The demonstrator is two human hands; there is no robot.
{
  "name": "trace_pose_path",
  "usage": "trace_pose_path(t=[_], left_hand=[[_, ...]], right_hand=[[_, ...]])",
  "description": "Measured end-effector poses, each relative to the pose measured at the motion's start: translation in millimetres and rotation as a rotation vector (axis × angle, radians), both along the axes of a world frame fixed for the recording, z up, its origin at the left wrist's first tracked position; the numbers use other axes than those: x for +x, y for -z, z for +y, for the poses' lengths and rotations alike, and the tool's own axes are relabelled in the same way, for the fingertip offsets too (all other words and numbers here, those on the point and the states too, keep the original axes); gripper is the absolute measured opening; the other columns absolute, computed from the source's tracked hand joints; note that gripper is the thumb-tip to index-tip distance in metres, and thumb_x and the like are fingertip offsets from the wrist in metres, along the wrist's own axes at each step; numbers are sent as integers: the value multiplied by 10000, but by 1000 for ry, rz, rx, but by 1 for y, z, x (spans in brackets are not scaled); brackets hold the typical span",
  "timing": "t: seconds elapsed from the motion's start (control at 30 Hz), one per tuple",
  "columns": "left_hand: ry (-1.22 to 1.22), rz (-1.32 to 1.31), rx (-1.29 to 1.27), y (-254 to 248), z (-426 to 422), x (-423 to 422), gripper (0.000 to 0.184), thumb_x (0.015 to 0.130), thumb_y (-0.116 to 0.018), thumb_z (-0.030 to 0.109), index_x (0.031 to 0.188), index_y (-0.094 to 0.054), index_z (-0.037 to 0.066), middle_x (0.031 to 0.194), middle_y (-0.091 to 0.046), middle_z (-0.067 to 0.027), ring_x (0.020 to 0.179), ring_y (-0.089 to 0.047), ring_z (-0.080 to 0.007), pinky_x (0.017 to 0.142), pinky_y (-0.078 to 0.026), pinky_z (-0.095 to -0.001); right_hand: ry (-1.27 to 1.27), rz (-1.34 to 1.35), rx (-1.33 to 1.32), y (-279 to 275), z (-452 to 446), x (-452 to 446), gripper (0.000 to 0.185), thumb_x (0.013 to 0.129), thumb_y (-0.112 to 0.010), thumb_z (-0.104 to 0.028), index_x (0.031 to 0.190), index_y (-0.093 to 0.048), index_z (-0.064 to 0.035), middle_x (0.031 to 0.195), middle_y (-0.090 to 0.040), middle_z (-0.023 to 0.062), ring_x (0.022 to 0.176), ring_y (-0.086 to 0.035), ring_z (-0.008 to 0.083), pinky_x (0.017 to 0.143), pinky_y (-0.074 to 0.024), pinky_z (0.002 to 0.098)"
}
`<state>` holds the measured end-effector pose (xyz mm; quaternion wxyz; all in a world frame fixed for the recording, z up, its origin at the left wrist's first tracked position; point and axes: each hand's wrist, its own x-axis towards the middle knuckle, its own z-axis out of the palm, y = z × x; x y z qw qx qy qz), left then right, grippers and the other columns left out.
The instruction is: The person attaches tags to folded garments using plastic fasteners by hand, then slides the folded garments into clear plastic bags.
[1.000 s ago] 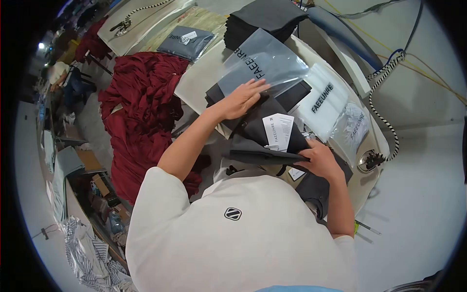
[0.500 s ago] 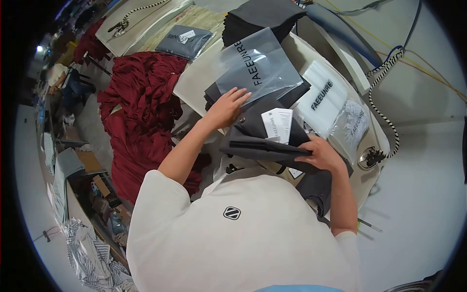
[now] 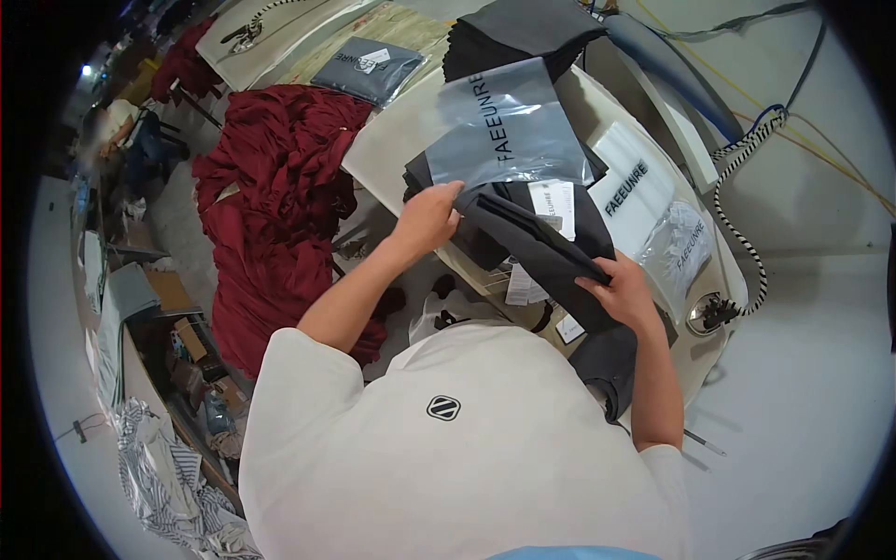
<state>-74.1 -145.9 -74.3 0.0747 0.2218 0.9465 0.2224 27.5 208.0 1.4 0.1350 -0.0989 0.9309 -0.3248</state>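
Note:
A folded dark grey garment (image 3: 537, 245) hangs tilted over the table's near edge, with white paper tags (image 3: 554, 203) on it. My right hand (image 3: 623, 291) is closed on the garment's right end, thumb on top. Above it lies a clear plastic bag (image 3: 509, 131) printed FAEEUNRE, spread over more dark grey cloth. My left hand (image 3: 427, 219) is closed in a pinch at the bag's lower left edge, beside the garment's left end. The fingertips are partly hidden.
White packed bags (image 3: 630, 182) and a crumpled clear bag (image 3: 686, 245) lie to the right. A dark cloth stack (image 3: 523, 33) and a packed grey garment (image 3: 367, 70) are farther back. Dark red cloth (image 3: 271, 205) heaps at left. A seated person (image 3: 131, 140) is far left.
My left hand has gone from lying spread on the bag to pinching its edge. The garment's left end has risen and the garment now slopes down to the right; the bag's lower edge has shifted.

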Motion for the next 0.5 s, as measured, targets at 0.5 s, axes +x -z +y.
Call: trace_pose_path(t=[0.5], left_hand=[[-368,244,414,-50,35,-8,409,882,-599,52,1281,-621,-34,771,-669,-220,640,-647,-368,627,-503,-432]], right_hand=[[146,167,423,-50,-41,7,241,856,-760,-241,884,-682,-15,911,-625,212,853,-649,427,741,-518,506]])
